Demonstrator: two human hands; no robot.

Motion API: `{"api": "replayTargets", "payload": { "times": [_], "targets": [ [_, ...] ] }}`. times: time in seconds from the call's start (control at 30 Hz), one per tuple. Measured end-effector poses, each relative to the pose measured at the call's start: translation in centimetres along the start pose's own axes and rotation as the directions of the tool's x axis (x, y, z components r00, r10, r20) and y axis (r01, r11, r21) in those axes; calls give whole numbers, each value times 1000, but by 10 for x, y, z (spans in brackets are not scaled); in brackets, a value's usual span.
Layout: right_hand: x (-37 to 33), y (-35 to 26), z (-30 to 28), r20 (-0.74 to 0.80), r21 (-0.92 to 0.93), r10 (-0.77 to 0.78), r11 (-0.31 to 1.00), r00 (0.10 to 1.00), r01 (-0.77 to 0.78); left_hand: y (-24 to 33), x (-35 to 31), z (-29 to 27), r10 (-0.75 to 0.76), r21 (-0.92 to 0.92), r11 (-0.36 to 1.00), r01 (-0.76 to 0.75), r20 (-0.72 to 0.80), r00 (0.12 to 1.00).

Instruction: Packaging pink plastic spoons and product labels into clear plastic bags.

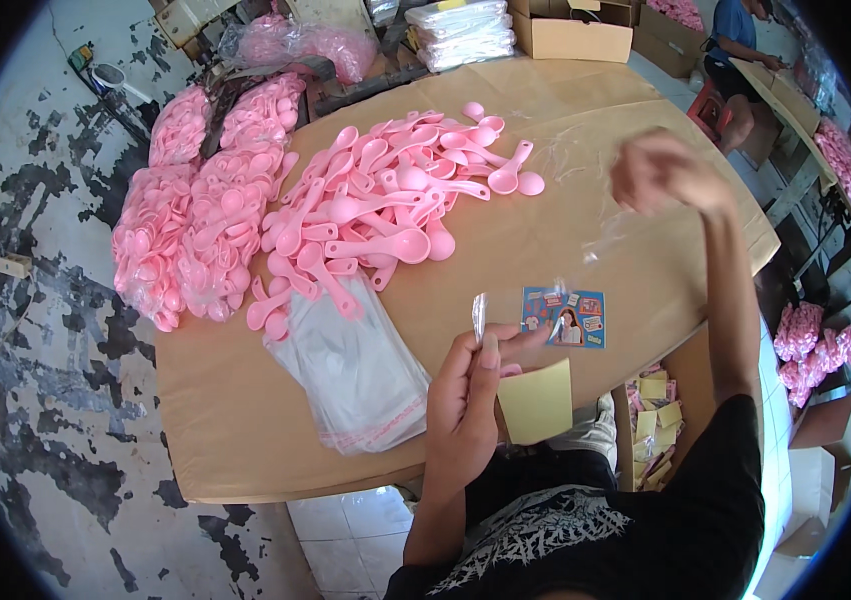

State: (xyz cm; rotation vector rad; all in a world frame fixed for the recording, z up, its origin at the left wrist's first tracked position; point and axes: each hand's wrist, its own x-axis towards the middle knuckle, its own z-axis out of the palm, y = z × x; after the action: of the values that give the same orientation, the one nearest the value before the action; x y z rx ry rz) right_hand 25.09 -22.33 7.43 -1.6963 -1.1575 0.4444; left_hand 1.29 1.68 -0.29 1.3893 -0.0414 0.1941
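My left hand (465,400) is closed, with thumb and fingers pinching a clear plastic bag (479,312). Just beside it a plain yellow card (535,402) hangs at the table's near edge, with a bit of pink showing by the fingers. A blue picture card (585,322) is at the fingertips; whether it is held or lies on the table I cannot tell. My right hand (667,172) is raised over the table's right side, its fingers smeared by motion. Pink plastic spoons (385,243) lie in a loose heap beyond my left hand. Flat clear bags (355,370) are stacked nearer.
Filled bags of pink spoons (185,220) line the table's left edge. An open carton (685,400) with yellow-carded packs stands below the near right edge. Another carton (575,38) and stacked clear packaging (460,35) are at the back. A person (735,60) sits at another table, far right.
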Motion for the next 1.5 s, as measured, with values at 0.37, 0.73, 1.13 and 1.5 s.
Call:
{"api": "replayTargets", "payload": {
  "times": [0.37,0.73,1.13,1.5],
  "targets": [
    [9,-46,86,68,-673,-358,673,931,307,3,-1,-10,39,161,987,-11,-167,985],
    [-18,-83,38,321,-376,204,924,925,-74,10,-3,-8,26,112,994,-8,-159,987],
    [21,-24,84,235,-169,-173,962,957,215,8,1,-3,20,159,987,0,-124,992],
    [17,36,-16,-168,-331,221,905,961,-266,-7,5,5,130,44,991,-123,-302,944]
  ]
}}
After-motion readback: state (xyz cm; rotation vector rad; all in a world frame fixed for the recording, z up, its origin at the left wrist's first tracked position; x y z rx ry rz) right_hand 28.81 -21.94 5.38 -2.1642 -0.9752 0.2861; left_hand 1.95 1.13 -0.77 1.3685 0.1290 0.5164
